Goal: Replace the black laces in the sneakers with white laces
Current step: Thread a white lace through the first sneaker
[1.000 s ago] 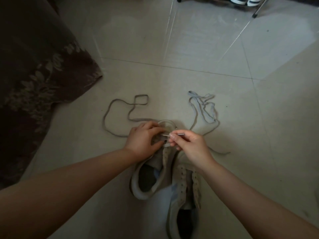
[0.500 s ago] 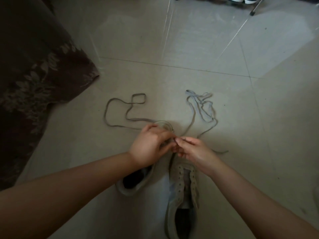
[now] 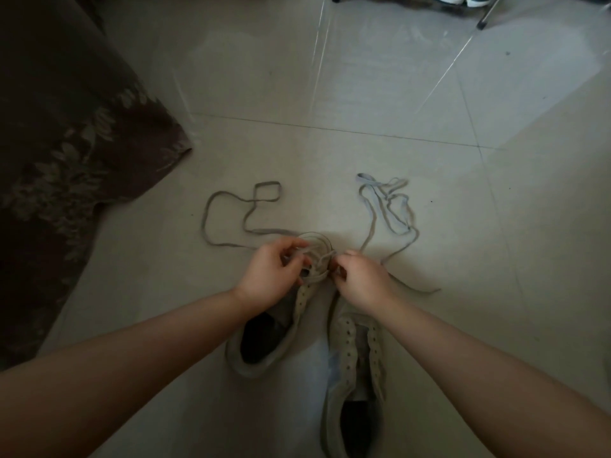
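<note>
Just above frame centre, both hands pinch the lace (image 3: 317, 259) at the left sneaker's (image 3: 277, 328) toe, left hand (image 3: 271, 276) opposite right hand (image 3: 360, 279).

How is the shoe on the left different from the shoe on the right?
The left sneaker has a lace crossing its eyelets near the toe, where the left hand and right hand are working; the right sneaker shows bare eyelets with no lace in view. The left sneaker lies angled and sits farther from the camera; the right sneaker points straighter and reaches nearer. Both are pale, low and lie on the tiled floor.
</note>
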Demonstrator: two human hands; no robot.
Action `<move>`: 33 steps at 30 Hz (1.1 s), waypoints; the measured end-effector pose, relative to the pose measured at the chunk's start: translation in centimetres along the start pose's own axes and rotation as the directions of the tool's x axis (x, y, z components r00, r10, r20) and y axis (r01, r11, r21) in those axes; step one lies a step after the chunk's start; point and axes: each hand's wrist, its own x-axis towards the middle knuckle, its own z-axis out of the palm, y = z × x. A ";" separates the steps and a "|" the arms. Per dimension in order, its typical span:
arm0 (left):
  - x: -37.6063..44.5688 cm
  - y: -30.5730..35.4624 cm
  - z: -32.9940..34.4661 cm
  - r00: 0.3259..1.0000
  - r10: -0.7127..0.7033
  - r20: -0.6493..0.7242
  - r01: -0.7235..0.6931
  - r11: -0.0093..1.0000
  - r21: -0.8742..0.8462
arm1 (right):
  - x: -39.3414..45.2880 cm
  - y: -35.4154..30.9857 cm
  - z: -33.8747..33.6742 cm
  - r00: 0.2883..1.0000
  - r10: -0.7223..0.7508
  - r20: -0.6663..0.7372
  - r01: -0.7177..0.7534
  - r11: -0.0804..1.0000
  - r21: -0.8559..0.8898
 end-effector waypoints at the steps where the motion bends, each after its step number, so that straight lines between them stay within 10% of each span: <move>1: 0.1 0.1 0.0 1.000 -0.019 0.001 0.019 0.999 -0.040 | -0.2 0.1 -0.2 0.998 0.003 -0.064 0.001 0.998 0.058; 8: 0.6 2.0 0.2 0.982 -0.177 0.073 0.191 0.894 -0.404 | -2.4 -1.8 -2.6 0.804 -0.246 -0.542 0.333 0.941 0.066; 24: 0.5 2.3 0.0 0.954 -0.162 0.251 0.247 0.900 -0.360 | -2.0 -2.6 -4.2 0.606 -0.455 -0.653 0.332 0.890 -0.313; 30: 0.4 2.3 0.0 0.991 -0.073 0.113 0.108 0.931 -0.348 | -1.8 -3.2 -4.0 0.786 -0.051 -0.617 0.323 0.883 0.339; 33: 0.4 2.7 0.0 0.995 -0.030 0.090 0.059 0.940 -0.335 | -1.5 -4.7 -5.0 0.933 0.266 -0.243 0.053 0.567 0.822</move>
